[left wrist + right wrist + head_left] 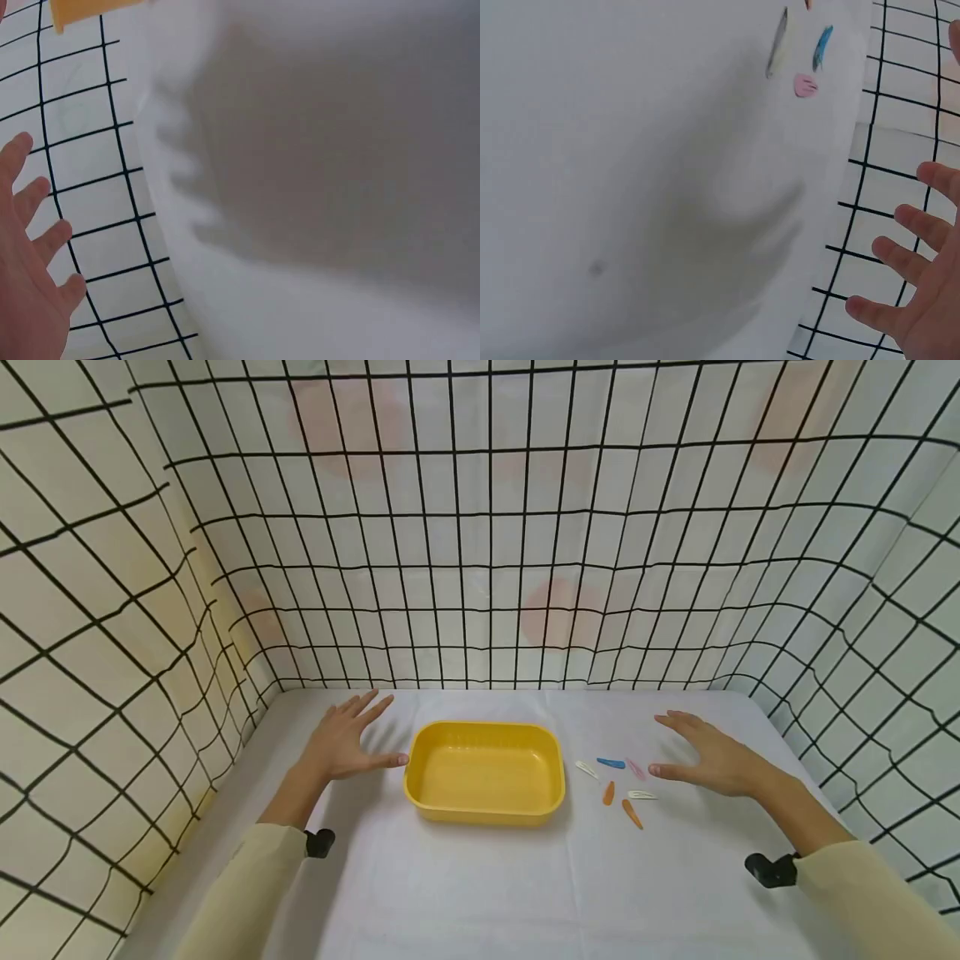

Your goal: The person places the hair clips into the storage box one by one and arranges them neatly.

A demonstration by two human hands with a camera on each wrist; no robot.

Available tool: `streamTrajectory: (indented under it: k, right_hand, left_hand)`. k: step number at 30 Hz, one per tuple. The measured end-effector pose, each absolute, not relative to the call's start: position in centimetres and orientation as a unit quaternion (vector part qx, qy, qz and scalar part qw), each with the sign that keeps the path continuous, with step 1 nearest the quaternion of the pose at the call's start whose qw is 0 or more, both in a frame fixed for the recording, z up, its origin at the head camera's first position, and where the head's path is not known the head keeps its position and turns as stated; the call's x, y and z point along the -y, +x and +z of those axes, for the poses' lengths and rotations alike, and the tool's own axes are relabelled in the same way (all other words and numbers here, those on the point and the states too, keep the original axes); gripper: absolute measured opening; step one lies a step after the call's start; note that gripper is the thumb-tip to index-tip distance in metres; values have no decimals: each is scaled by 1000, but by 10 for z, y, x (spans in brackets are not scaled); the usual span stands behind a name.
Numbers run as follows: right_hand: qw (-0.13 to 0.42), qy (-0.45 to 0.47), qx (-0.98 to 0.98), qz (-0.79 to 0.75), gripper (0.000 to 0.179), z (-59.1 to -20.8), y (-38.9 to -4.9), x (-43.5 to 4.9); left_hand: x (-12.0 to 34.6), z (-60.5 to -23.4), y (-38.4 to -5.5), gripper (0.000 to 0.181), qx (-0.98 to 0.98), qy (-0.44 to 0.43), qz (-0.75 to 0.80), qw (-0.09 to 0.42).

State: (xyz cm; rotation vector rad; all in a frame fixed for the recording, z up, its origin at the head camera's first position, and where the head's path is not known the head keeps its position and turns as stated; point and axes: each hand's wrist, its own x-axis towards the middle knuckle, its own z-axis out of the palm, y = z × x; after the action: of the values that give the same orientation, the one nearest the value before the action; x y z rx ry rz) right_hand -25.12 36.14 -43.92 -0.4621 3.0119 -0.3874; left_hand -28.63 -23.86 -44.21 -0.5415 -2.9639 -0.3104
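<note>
A yellow rectangular tray (pixel 486 817) stands on the white cloth in the middle of the head view. My left hand (pixel 339 743) hovers at its left with fingers spread, the thumb tip right at the tray's left rim. To the right of the tray lie several small hair clips: a blue clip (pixel 611 763), a pink clip (pixel 635 769), a white clip (pixel 642 795), another white clip (pixel 587 770), an orange clip (pixel 608 793) and a second orange clip (pixel 632 814). Holding nothing, my right hand (pixel 716 756) is spread just right of the clips. Both wrist views show extended fingers and hand shadows.
Black wire grid panels (pixel 491 564) rise at the back, left and right of the table. White cloth (pixel 465 893) covers the tabletop. Dark wrist devices sit at the left cuff (pixel 281 837) and right cuff (pixel 821 858).
</note>
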Motion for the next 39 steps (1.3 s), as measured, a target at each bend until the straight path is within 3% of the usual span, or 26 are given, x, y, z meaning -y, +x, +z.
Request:
streamTrajectory:
  k: [23,32,39]
  right_hand:
    - [-9,-140,-963,-230,64,-487,-250,-335]
    - [-22,-111,-961,-252,50,-502,-257,-333]
    - [-27,-104,-961,-256,37,-503,-258,-329]
  left_hand:
    - [219,-485,-259,72,923,-172,-343,39]
    - [208,-494,-257,55,885,-157,-439,-5]
    - [206,-495,-256,52,859,-137,-492,-29]
